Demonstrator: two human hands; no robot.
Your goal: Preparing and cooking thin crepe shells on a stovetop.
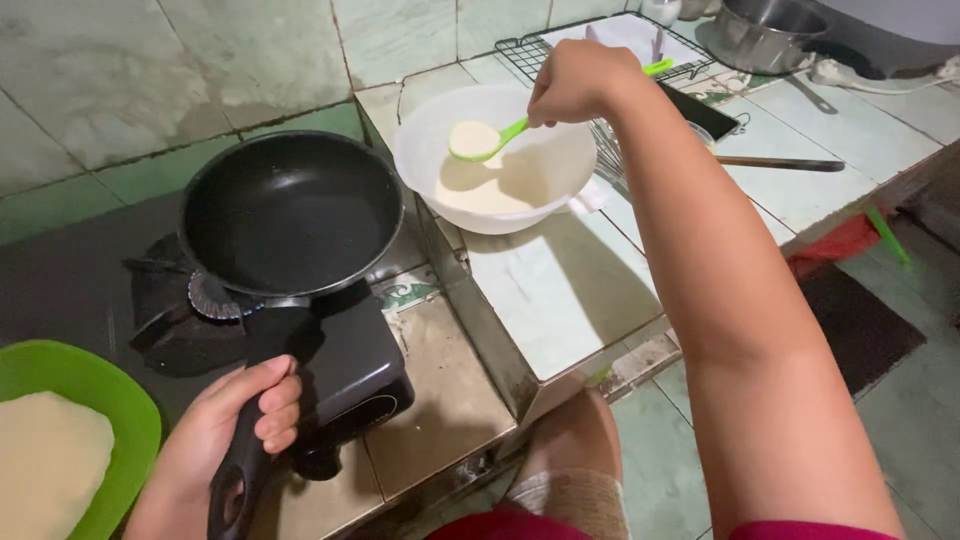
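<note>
- Head view: my right hand (578, 82) pinches the green ladle (487, 138) — its bowl brimming with pale, smooth batter — just above the white bowl (430, 135).
- My left hand (238, 425) wraps tight round the handle of the black frying pan (290, 212), matte and bare, on the burner.
- Scooping step, I judge; next needs a level carry to the pan.
- The green plate (120, 400) at my left holds a pale flat round.
</note>
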